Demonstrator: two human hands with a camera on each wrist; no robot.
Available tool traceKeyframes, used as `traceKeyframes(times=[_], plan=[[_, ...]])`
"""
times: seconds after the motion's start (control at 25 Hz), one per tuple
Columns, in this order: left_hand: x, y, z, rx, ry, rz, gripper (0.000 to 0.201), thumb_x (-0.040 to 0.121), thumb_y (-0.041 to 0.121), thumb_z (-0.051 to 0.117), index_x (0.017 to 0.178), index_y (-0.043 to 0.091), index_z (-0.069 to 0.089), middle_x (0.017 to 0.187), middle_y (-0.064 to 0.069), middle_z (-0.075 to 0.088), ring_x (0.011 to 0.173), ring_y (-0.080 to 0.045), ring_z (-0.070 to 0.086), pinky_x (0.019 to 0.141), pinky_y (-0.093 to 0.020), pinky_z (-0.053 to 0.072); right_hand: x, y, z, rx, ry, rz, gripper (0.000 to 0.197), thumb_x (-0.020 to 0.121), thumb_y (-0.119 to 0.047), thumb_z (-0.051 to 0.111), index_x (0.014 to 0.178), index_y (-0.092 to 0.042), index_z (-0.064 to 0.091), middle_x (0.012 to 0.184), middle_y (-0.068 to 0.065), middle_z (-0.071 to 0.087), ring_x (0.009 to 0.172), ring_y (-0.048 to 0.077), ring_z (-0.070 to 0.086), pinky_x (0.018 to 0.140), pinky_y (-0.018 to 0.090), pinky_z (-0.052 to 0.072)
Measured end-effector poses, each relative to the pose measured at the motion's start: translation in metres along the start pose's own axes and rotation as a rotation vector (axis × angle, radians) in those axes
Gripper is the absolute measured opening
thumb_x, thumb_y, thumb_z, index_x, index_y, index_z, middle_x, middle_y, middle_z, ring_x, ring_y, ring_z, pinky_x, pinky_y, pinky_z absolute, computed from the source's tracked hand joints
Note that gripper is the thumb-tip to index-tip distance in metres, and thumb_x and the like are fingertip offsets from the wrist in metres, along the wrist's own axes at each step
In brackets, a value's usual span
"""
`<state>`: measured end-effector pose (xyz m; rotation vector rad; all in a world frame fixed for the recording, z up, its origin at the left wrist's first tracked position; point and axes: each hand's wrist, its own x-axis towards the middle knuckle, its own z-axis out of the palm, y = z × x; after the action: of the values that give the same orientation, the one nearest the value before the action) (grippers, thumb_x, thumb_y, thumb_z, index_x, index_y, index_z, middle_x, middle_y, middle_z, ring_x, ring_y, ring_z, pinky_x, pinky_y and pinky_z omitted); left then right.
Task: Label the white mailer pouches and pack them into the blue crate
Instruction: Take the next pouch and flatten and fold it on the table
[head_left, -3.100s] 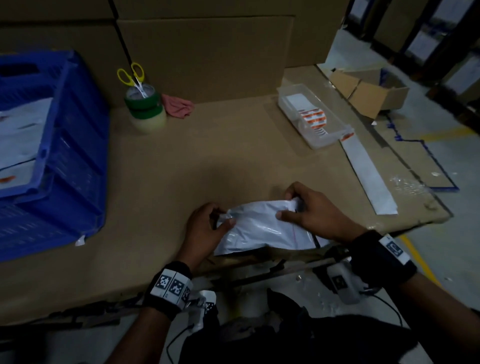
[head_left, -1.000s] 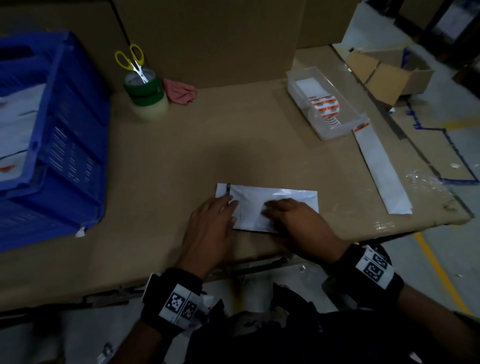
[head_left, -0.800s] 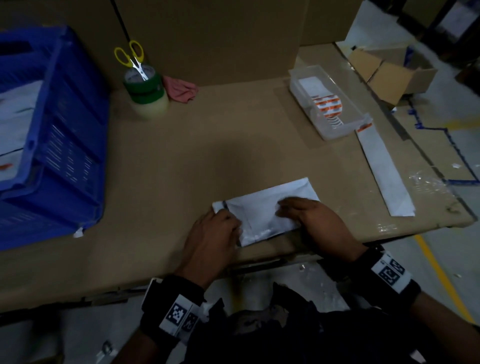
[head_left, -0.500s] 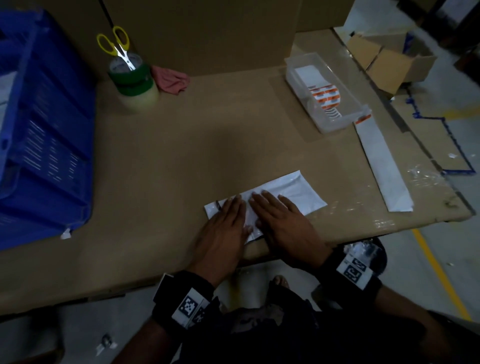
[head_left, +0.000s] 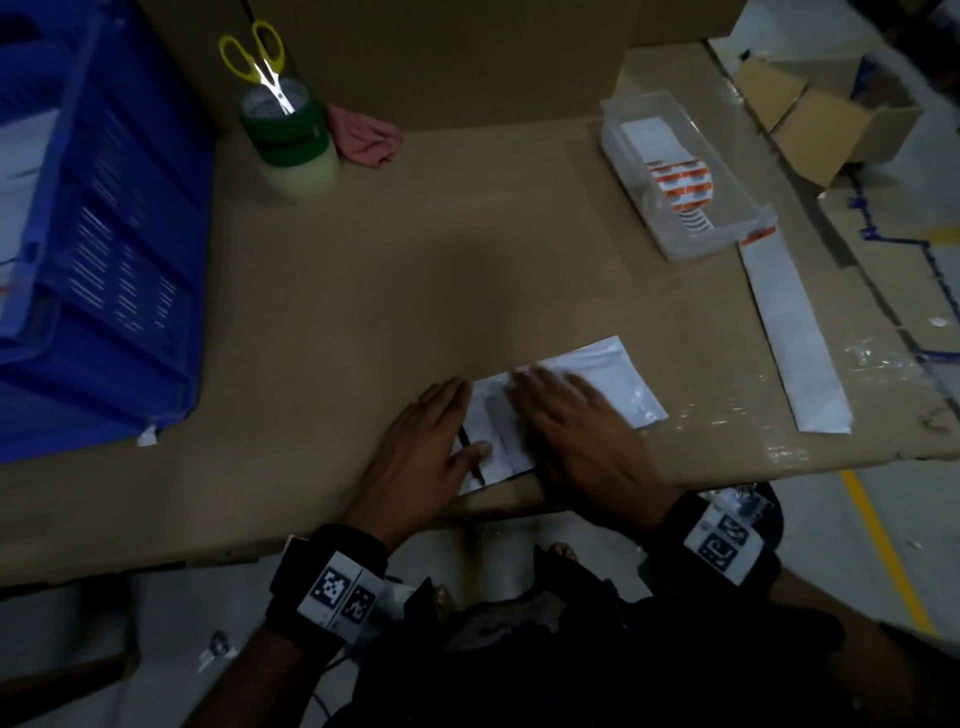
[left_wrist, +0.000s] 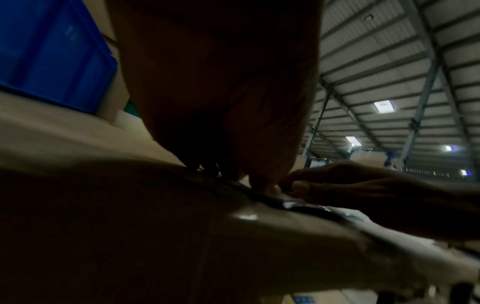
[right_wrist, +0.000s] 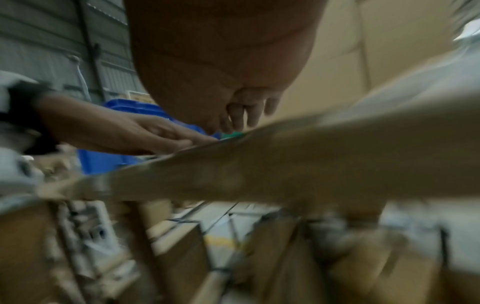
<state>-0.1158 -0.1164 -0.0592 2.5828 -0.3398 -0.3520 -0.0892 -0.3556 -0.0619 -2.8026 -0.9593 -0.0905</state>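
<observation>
While flat on the white mailer pouch (head_left: 582, 400), both hands press down with fingers straight and together, nothing gripped; left hand (head_left: 423, 457) covers the pouch's near-left end, thumb (head_left: 470, 451) laid across a dark stripe there; right hand (head_left: 576, 431) spread palm-down over the pouch's middle, fingertips pointing away from the body; pouch lies slanted at the near edge of the cardboard-covered table (head_left: 395, 291), near-left corner right at the edge.

Head view only: blue crate (head_left: 98, 249) at far left of the table, well apart from the pouch, white sheets inside; clear plastic tray (head_left: 680, 176) at far right holding a roll of orange-and-white labels (head_left: 678, 189), print too small to read; long white backing strip (head_left: 795, 322) just beside the tray; yellow-handled scissors (head_left: 257, 57) standing in a stack of tape rolls (head_left: 285, 140); pink cloth (head_left: 366, 143) beside it.

Left wrist view: underside of left hand (left_wrist: 207, 92), dark; right hand (left_wrist: 363, 191) flat on pouch edge (left_wrist: 293, 203); warehouse roof lights beyond.

Right wrist view: blurred; right fingertips (right_wrist: 249, 111) down on table edge, left hand (right_wrist: 135, 133) flat, crate (right_wrist: 103, 160) behind.
</observation>
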Motion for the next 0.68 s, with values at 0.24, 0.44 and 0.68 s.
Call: traceKeyframes(times=[0.24, 0.44, 0.68], plan=[[-0.003, -0.003, -0.002, 0.228, -0.087, -0.016, 0.082, 0.096, 0.071, 0.011, 0.162, 0.023, -0.001, 0.169, 0.008, -0.006, 0.155, -0.006, -0.005, 0.121, -0.026, -0.004, -0.009, -0.013, 0.006, -0.032, -0.115, 0.071, 0.058, 0.11, -0.048, 0.019, 0.164, -0.026, 0.024, 0.17, 0.004, 0.02, 0.158, 0.022, 0.018, 0.126, 0.047, 0.016], [-0.006, -0.007, -0.006, 0.246, -0.092, 0.001, 0.096, 0.085, 0.08, 0.005, 0.162, 0.024, 0.001, 0.17, 0.007, -0.003, 0.155, -0.007, -0.003, 0.122, -0.029, -0.002, 0.008, -0.034, 0.009, -0.005, -0.133, 0.1, 0.056, 0.11, -0.045, 0.022, 0.162, -0.026, 0.029, 0.169, 0.007, 0.024, 0.157, 0.027, 0.019, 0.123, 0.052, 0.023], [-0.007, -0.008, -0.011, 0.246, -0.125, 0.002, 0.099, 0.084, 0.083, 0.014, 0.162, 0.025, -0.001, 0.17, 0.007, -0.004, 0.155, -0.008, -0.003, 0.123, -0.032, 0.001, -0.052, 0.0, -0.022, 0.072, -0.154, -0.071, 0.051, 0.111, -0.046, 0.032, 0.16, -0.032, 0.035, 0.171, 0.005, 0.019, 0.158, 0.026, 0.016, 0.125, 0.042, 0.02]])
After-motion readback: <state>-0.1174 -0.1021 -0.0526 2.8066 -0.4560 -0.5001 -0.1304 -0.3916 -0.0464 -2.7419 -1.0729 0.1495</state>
